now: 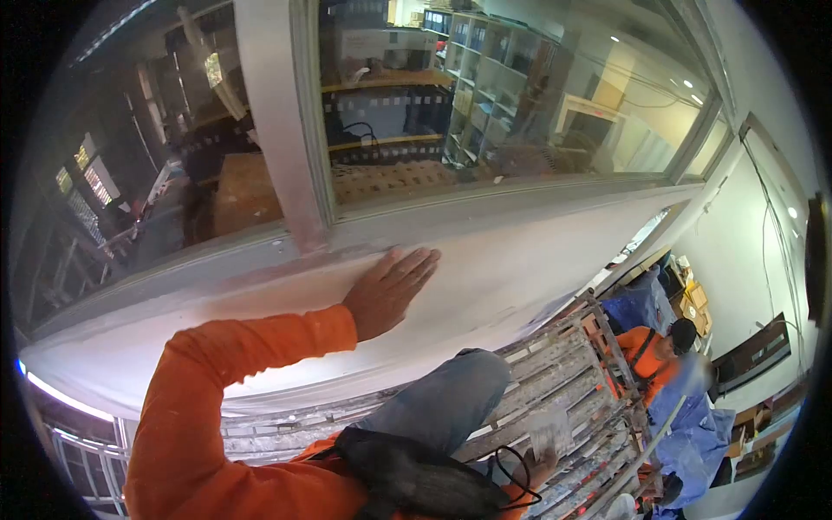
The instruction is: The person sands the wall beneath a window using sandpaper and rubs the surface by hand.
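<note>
Your left hand [394, 293] lies flat, fingers extended and gripping nothing, against the white wall panel [511, 256] just below the window frame [494, 192]. The panel runs across the scene from near left to far right, its smooth face darker and smudged along the upper edge. Your right hand [543, 468] is low, next to your black bag [407, 472], beside a pale flat piece [550, 431]; you cannot tell from this view whether it grips it. Under you is a slatted platform [555, 368], its slats blotched with pale marks. Through the glass stand shelves [485, 52] with binders and boxes. To the far right, a person in orange [646, 351] with a dark cap is beside blue sheeting [698, 433], and loose cables [771, 204] hang along a pale wall [728, 243].
</note>
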The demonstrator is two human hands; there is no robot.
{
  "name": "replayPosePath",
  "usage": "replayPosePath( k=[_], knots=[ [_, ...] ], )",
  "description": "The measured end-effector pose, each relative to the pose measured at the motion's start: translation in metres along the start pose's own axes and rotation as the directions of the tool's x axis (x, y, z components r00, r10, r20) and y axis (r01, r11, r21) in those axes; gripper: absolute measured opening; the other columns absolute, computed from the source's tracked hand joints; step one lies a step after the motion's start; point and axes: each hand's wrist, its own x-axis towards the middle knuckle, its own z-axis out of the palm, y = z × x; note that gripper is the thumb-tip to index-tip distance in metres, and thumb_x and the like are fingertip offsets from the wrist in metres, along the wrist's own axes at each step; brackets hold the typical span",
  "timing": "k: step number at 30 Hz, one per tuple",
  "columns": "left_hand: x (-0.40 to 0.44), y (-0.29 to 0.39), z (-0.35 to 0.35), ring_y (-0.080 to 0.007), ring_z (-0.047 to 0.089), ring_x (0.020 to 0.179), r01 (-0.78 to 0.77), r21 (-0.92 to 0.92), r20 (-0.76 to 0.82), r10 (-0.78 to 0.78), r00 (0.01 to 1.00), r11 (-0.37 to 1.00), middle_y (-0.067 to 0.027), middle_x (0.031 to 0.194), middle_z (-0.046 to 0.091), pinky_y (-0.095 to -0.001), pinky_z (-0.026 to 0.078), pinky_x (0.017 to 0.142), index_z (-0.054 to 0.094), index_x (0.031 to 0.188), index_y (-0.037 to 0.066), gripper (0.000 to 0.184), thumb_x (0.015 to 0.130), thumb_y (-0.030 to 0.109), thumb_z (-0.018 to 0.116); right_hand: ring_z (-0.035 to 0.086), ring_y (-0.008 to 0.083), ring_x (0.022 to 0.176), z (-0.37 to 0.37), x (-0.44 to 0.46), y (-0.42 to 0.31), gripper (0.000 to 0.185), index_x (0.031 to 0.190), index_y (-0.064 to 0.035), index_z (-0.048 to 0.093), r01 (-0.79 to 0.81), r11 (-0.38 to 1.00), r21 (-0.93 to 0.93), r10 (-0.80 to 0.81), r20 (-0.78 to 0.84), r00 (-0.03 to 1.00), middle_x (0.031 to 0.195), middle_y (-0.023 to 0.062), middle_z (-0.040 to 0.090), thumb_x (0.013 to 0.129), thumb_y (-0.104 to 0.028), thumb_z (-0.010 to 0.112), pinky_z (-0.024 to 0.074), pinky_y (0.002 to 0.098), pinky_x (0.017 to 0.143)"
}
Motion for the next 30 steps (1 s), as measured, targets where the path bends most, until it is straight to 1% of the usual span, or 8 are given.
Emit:
replayPosePath(
  k=[8, 11, 13, 23, 26, 28, 29, 30],
  knots=[
    [0.006, 0.009, 0.0, -0.0245, 0.012, 0.152, -0.079, -0.011, -0.066, 0.078, 0.995, 0.997, -0.011, 0.163, 0.021, -0.0462, 0.007, 0.124, 0.031, 0.152, 0.002, 0.08, 0.085, 0.036, 0.059, 0.06, 0.0296, 0.105, 0.002, -0.036, -0.001, 0.043, 0.123, 0.0062, 0.055, -0.441, 0.801, 0.404, 0.461, 0.055, 0.886, 0.116, 0.016, 0.059, 0.082, -0.003, 0.064, 0.0526, 0.0388, 0.09],
    [-0.017, -0.005, 0.003, -0.0237, 0.014, 0.151, -0.084, 0.347, -0.068, 0.114, 0.991, 0.934, -0.0101, 0.162, 0.022, -0.0444, 0.01, 0.124, 0.031, 0.152, 0.002, 0.076, 0.087, 0.03, 0.057, 0.06, 0.0296, 0.106, 0.003, -0.032, -0.024, 0.043, 0.123, 0.0062, 0.055, -0.475, 0.724, 0.499, 0.5, 0.094, 0.861, 0.117, 0.0161, 0.059, 0.083, -0.005, 0.063, 0.0526, 0.039, 0.09],
    [-0.042, -0.011, -0.007, -0.0232, 0.019, 0.15, -0.067, 0.058, 0.032, 0.065, 0.997, 0.996, -0.0095, 0.162, 0.025, -0.0434, 0.013, 0.123, 0.031, 0.152, 0.002, 0.073, 0.087, 0.023, 0.054, 0.06, 0.0296, 0.107, 0.002, -0.027, -0.036, 0.043, 0.124, 0.0062, 0.054, -0.479, 0.689, 0.544, 0.502, 0.119, 0.857, 0.117, 0.0162, 0.059, 0.083, -0.006, 0.063, 0.0526, 0.0392, 0.09],
    [-0.194, -0.006, -0.062, -0.0292, 0.036, 0.142, 0.323, 0.005, 0.154, -0.32, 0.935, 0.946, -0.0144, 0.151, 0.041, -0.0467, 0.028, 0.117, 0.044, 0.144, 0.001, 0.069, 0.079, 0.017, 0.061, 0.059, 0.0296, 0.109, -0.003, -0.01, -0.068, 0.043, 0.125, 0.0062, 0.054, -0.487, 0.463, 0.74, 0.492, 0.243, 0.836, 0.118, 0.0165, 0.059, 0.086, -0.011, 0.06, 0.0526, 0.0399, 0.091],
    [-0.217, 0.004, -0.057, -0.0277, 0.052, 0.129, 0.256, -0.108, 0.102, -0.246, 0.964, 0.961, -0.0145, 0.141, 0.053, -0.0458, 0.039, 0.109, 0.049, 0.14, 0.004, 0.062, 0.082, 0.019, 0.061, 0.059, 0.0296, 0.11, -0.003, 0.0, -0.086, 0.043, 0.126, 0.0062, 0.054, -0.482, 0.351, 0.803, 0.463, 0.299, 0.835, 0.118, 0.0166, 0.058, 0.087, -0.013, 0.06, 0.0526, 0.0401, 0.092],
    [-0.223, 0.017, -0.068, -0.0264, 0.067, 0.105, 0.684, -0.392, 0.4, -0.555, 0.729, 0.615, -0.0129, 0.122, 0.067, -0.0449, 0.051, 0.096, 0.056, 0.133, 0.007, 0.047, 0.088, 0.021, 0.06, 0.058, 0.0296, 0.11, -0.002, 0.007, -0.107, 0.043, 0.126, 0.0062, 0.053, -0.478, 0.252, 0.841, 0.432, 0.344, 0.834, 0.119, 0.0166, 0.058, 0.088, -0.014, 0.059, 0.0526, 0.0402, 0.092],
    [-0.227, 0.018, -0.054, -0.0252, 0.072, 0.084, 0.585, -0.487, 0.122, -0.613, 0.781, 0.649, -0.0111, 0.103, 0.073, -0.0413, 0.057, 0.081, 0.063, 0.122, 0.008, 0.036, 0.091, 0.025, 0.06, 0.058, 0.0296, 0.111, 0.001, 0.015, -0.118, 0.043, 0.126, 0.0062, 0.053, -0.477, 0.193, 0.858, 0.405, 0.373, 0.835, 0.119, 0.0167, 0.058, 0.088, -0.014, 0.059, 0.0526, 0.0403, 0.092],
    [-0.233, 0.018, -0.047, -0.0252, 0.072, 0.084, 0.591, -0.487, 0.124, -0.619, 0.775, 0.643, -0.0111, 0.103, 0.073, -0.0413, 0.057, 0.081, 0.063, 0.122, 0.008, 0.036, 0.091, 0.025, 0.06, 0.058, 0.0296, 0.111, 0.006, 0.023, -0.13, 0.044, 0.126, 0.0062, 0.053, -0.477, 0.135, 0.868, 0.359, 0.406, 0.84, 0.119, 0.0167, 0.058, 0.088, -0.015, 0.059, 0.0526, 0.0404, 0.092]
  ],
)
